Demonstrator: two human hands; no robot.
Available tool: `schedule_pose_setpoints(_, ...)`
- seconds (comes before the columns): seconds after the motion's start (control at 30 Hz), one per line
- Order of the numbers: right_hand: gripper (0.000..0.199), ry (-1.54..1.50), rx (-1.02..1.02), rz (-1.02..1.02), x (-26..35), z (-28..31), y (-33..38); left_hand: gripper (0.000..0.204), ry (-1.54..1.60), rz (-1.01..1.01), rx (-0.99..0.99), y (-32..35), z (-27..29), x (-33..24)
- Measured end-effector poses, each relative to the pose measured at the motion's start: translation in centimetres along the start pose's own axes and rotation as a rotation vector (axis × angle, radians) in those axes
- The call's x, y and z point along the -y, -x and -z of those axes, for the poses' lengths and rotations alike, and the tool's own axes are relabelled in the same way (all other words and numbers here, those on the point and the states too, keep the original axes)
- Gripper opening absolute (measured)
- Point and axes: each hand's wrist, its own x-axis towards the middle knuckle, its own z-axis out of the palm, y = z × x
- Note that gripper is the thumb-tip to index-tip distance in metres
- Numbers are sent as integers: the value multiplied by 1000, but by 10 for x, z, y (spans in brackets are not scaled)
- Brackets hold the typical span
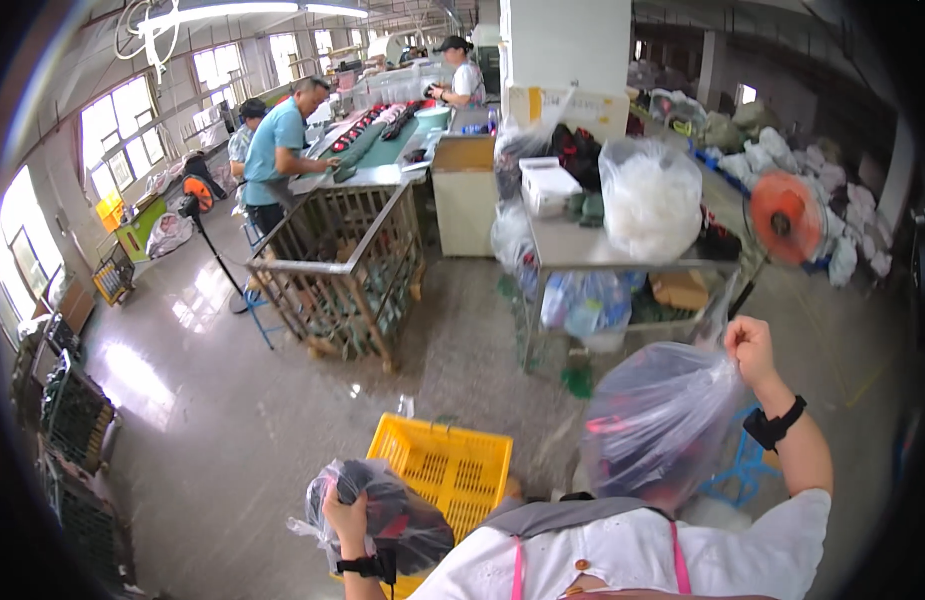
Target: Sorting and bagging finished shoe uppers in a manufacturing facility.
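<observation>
Fingers (344,512) gripping dark-filled clear bag (402,520), right hand (750,345) lifting second bag (657,415), yellow crate (444,468)

Grey shiny concrete floor (232,400) spreads ahead of the hands. Bright windows (122,125) line the far left wall. A metal table (582,245) stands beyond the right hand, a slatted cage cart (342,270) further left.

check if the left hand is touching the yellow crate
Apart. In the head view the left hand grips a clear bag of dark items, held in front of the yellow crate, not on it.
</observation>
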Motion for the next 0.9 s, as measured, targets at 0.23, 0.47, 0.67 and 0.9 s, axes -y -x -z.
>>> schedule_pose_setpoints(0.23,15,82,58,298,-5,-42,-242,21,261,-36,141,-124,-110,-59)
schedule_pose_setpoints(0.47,17,26,-16,480,-44,-85,-494,28,111,-429,298,-264,-228,-154)
schedule_pose_setpoints(0.67,19,37,-48,475,-113,-115,-628,34,30,-564,355,-368,-316,-195)
schedule_pose_setpoints(0.9,15,153,-86,353,-221,-136,-722,39,57,-427,404,-508,-390,-258)
